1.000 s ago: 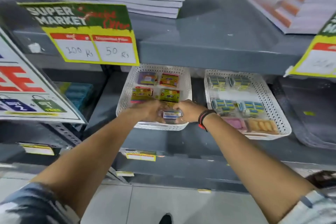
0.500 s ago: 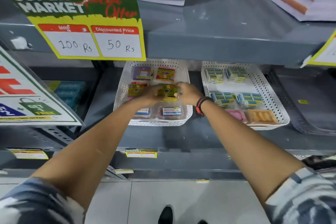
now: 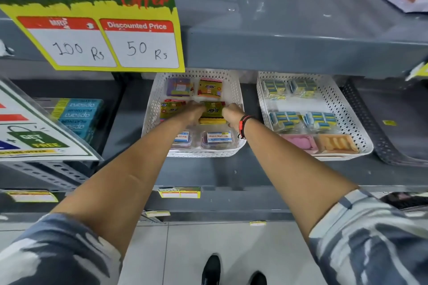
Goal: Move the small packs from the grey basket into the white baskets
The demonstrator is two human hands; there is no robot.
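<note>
Shelf's white basket (image 3: 236, 90): both hands (image 3: 193, 112) (image 3: 232, 115) seemingly gripping yellow-green pack (image 3: 212, 112).

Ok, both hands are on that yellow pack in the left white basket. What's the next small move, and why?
Probably let go and draw both hands back. The yellow pack already sits in the left basket, atop a stack in the middle row, held between the left hand and right hand.

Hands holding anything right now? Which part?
Both hands, left hand and right hand, hold the yellow-green pack by its left and right edges, inside the left white basket.
</note>
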